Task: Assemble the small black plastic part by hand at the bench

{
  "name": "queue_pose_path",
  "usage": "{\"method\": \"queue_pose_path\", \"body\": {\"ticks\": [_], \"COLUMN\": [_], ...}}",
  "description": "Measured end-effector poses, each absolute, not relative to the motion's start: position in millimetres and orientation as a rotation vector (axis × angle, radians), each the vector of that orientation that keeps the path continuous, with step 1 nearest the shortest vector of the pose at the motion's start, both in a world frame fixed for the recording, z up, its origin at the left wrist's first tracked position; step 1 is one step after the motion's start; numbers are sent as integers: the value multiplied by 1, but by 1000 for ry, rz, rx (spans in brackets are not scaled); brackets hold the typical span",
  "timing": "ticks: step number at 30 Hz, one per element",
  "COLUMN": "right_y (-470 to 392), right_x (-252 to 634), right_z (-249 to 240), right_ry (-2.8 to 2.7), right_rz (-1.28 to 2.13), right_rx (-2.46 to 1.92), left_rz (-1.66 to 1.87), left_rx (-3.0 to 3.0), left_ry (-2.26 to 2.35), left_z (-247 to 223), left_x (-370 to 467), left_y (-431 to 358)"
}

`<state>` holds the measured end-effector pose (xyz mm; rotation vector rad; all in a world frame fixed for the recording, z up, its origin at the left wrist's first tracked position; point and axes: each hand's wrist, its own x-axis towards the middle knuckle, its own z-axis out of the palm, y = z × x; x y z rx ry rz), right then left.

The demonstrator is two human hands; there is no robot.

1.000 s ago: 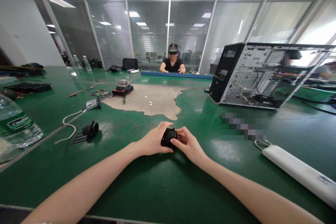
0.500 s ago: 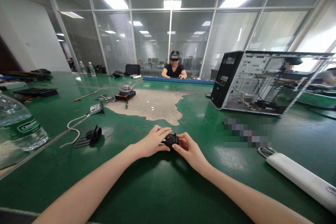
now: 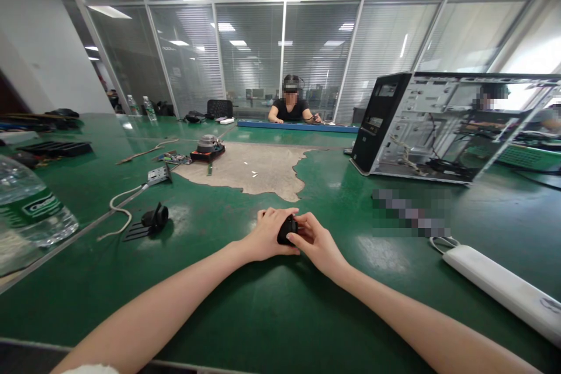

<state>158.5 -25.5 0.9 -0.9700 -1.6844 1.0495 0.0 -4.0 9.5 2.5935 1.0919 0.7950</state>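
Observation:
Between my two hands is a small black plastic part (image 3: 287, 231), close to the green tabletop; much of it is hidden by fingers. My left hand (image 3: 268, 235) wraps over its left side, with the thumb below and the fingers across the top. From the right, my right hand (image 3: 319, 243) pinches the part with thumb and fingertips. Its exact kind cannot be made out. A black round piece on a slatted bracket (image 3: 153, 221) lies on the table to the left of my hands.
An open computer case (image 3: 381, 128) stands at right. Below it are a blurred-out item (image 3: 407, 213) and a white power strip (image 3: 495, 286). At left are a water bottle (image 3: 37, 207) and a metal piece with cable (image 3: 158, 174). A person (image 3: 290, 106) sits across the table.
My left hand has slid right and now covers more of the black plastic part. My right hand keeps its pinch. The view has tilted slightly down.

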Motion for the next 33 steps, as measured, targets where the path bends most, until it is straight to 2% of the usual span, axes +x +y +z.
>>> {"method": "queue_pose_path", "body": {"ticks": [9,13,27,33], "right_y": [-24,-22,-15,-20], "right_x": [158,158,163,164], "right_z": [-1,0,-1,1], "right_ry": [-1653,-1606,-1625,-1651], "right_rz": [1043,1113,1137,1215], "right_rx": [-1018,-1004,-1017,-865], "left_rz": [928,922,911,895], "left_rx": [2635,2631,2619,2625], "left_ry": [1098,962,1005,989], "left_z": [0,1,-1,0], "left_x": [8,5,3,2], "left_y": [-2,1,3,2]}}
